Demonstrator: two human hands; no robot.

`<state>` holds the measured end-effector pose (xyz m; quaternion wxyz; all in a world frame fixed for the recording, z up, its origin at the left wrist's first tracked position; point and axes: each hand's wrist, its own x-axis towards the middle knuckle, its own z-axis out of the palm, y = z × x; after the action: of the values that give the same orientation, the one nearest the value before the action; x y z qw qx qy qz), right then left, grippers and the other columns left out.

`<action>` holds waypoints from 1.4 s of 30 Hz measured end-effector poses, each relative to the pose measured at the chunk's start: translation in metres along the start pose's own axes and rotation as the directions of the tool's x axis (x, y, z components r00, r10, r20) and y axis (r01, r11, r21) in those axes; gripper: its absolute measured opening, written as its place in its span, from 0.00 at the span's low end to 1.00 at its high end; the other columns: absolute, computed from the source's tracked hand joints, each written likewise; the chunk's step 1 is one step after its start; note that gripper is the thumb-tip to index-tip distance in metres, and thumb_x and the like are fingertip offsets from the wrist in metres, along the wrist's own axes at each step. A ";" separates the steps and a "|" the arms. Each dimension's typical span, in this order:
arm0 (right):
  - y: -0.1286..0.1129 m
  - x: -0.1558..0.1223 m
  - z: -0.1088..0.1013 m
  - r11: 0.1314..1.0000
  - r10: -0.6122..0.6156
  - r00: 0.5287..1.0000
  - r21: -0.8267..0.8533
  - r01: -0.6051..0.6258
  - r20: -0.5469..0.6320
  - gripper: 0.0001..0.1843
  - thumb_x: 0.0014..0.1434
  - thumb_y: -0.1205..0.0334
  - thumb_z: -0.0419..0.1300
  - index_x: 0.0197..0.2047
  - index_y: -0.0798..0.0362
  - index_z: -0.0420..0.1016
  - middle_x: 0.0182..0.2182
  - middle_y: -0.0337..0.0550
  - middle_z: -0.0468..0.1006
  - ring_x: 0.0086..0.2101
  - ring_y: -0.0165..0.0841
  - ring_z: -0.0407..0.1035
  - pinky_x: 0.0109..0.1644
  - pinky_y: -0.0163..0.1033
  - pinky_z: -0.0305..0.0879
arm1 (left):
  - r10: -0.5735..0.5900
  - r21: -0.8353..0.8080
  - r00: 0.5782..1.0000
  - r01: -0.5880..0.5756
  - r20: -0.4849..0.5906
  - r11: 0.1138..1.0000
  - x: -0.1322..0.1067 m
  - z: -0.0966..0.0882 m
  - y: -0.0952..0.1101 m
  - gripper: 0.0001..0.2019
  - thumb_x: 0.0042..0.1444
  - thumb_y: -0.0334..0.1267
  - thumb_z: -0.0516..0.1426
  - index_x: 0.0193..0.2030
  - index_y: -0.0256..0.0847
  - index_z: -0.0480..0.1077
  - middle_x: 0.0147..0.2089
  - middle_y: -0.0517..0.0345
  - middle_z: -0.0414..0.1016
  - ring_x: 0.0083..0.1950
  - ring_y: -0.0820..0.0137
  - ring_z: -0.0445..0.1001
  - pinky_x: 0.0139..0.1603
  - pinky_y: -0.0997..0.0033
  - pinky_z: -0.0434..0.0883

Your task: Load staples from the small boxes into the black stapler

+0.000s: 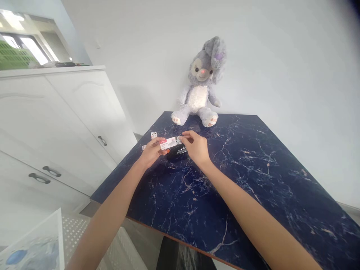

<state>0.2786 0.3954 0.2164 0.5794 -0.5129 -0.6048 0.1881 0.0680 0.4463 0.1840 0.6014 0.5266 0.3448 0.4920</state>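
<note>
My left hand [152,151] grips the left end of a small red-and-white box [168,143] with curled fingers. At the box's right end my right hand [196,147] pinches it between thumb and fingertips. Both hands hold the box just above a dark blue marbled table [253,180]. A black stapler-like object [176,152] lies on the table right under the box, partly hidden by my right hand.
A grey plush rabbit [201,84] sits at the table's far edge against the white wall. Two small white packets [153,135] lie left of my hands. White cabinets with drawer handles [50,171] stand at the left; a green crate [14,56] rests on top.
</note>
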 end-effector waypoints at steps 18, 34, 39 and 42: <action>0.017 -0.026 0.030 0.950 0.310 0.887 0.148 -0.276 -0.342 0.14 0.61 0.48 0.61 0.35 0.52 0.75 0.36 0.47 0.81 0.37 0.37 0.75 0.48 0.42 0.70 | -0.105 -0.128 0.959 0.142 0.262 0.982 -0.008 0.015 -0.014 0.16 0.56 0.38 0.67 0.51 0.43 0.74 0.49 0.51 0.81 0.41 0.63 0.84 0.45 0.66 0.80; 0.008 -0.024 0.028 0.965 0.138 0.982 0.239 -0.104 -0.128 0.17 0.64 0.53 0.57 0.52 0.52 0.75 0.44 0.47 0.83 0.41 0.37 0.78 0.50 0.44 0.72 | -0.036 -0.332 0.978 0.105 0.207 0.938 -0.009 0.016 -0.004 0.15 0.61 0.39 0.63 0.54 0.43 0.72 0.48 0.52 0.82 0.45 0.64 0.83 0.51 0.65 0.78; 0.013 -0.017 0.025 0.941 0.203 0.967 0.302 -0.150 -0.152 0.20 0.65 0.53 0.56 0.57 0.52 0.68 0.44 0.49 0.83 0.42 0.38 0.79 0.49 0.44 0.74 | 0.009 -0.243 0.984 0.036 0.180 0.969 -0.009 0.016 -0.002 0.16 0.59 0.37 0.65 0.53 0.44 0.71 0.48 0.53 0.82 0.45 0.64 0.83 0.52 0.65 0.77; 0.017 -0.011 0.021 0.941 0.195 0.970 0.307 -0.144 -0.143 0.22 0.66 0.48 0.53 0.57 0.51 0.69 0.43 0.48 0.83 0.41 0.38 0.79 0.48 0.45 0.75 | 0.004 -0.203 0.985 0.031 0.173 0.979 -0.009 0.017 -0.004 0.17 0.58 0.38 0.66 0.54 0.45 0.71 0.47 0.53 0.82 0.47 0.63 0.83 0.54 0.62 0.77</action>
<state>0.2641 0.4003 0.1913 0.6809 -0.4856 -0.4712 0.2805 0.0823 0.4328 0.1825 0.6834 0.5000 0.2426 0.4734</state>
